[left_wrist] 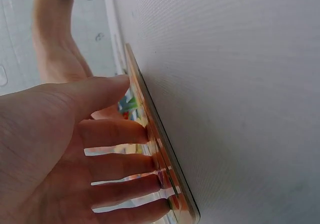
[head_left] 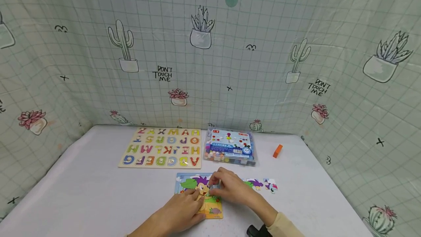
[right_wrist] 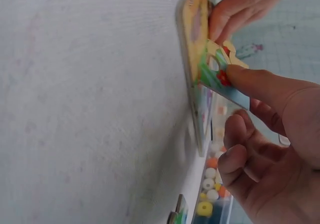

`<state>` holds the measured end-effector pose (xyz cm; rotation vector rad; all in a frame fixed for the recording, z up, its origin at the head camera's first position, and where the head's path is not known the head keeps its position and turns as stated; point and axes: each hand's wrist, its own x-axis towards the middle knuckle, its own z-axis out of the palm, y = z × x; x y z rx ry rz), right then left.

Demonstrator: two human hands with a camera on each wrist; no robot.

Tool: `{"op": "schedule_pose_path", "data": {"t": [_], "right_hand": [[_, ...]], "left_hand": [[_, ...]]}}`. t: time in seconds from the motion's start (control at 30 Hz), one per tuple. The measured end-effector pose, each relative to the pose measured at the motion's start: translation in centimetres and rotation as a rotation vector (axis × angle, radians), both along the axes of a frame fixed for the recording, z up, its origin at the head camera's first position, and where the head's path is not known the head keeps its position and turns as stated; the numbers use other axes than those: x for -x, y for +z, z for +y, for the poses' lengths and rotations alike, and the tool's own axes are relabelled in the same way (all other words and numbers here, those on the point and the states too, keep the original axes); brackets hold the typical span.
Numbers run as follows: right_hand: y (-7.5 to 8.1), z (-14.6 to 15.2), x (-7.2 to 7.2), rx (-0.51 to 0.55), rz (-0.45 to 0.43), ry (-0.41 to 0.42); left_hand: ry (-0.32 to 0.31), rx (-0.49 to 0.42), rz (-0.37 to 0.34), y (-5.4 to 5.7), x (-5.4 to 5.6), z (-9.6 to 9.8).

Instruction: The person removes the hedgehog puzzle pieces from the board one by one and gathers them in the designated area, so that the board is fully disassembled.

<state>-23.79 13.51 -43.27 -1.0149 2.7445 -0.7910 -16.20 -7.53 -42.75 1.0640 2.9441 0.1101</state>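
Right hand (head_left: pixel 231 187) pinches 1 tilted piece (right_wrist: pixel 221 84) at the right side of the puzzle (head_left: pixel 213 206).
Left hand (head_left: pixel 182 209), fingers spread, rests on the puzzle, on the table (head_left: pixel 98 193) before the letter board (head_left: pixel 164 155).

Head view: moderately bright, soft even light, source out of frame. Desk (head_left: pixel 75 185) reads pale lavender-white, cloth backdrop (head_left: pixel 158 52) greyer. Shadows near the hands are faint, no hard edges. Fine print on the plastic box (head_left: pixel 230 147) is too small to read. Left wrist view: dimmer, desk goes grey, palm of the left hand (head_left: pixel 184 207) sits in shade, bright gaps between its fingers. Backdrop there is washed out and soft. Right wrist view: also dim, broad soft-edged shadow on the desk beside the puzzle board (right_wrist: pixel 192 59). Backdrop behind the right hand (right_wrist: pixel 280 149) is blurred.
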Motion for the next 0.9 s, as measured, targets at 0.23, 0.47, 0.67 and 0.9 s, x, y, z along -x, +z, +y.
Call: {"op": "schedule_pose_path", "data": {"t": [0.23, 0.47, 0.67, 0.9], "right_hand": [[0.5, 0.7, -0.1, 0.091, -0.095, 0.031], [1.2, 2.5, -0.3, 0.170, -0.076, -0.001], [0.9, 5.4, -0.6, 0.164, -0.105, -0.005], [0.2, 9.2, -1.2, 0.145, -0.187, -0.036]], "left_hand": [[0.007, 0.007, 0.005, 0.0, 0.0, 0.1], [0.003, 0.020, 0.016, 0.0, -0.2, 0.1], [0.015, 0.028, 0.007, -0.1, -0.2, 0.2], [-0.003, 0.004, 0.049, -0.2, -0.2, 0.1]]}}
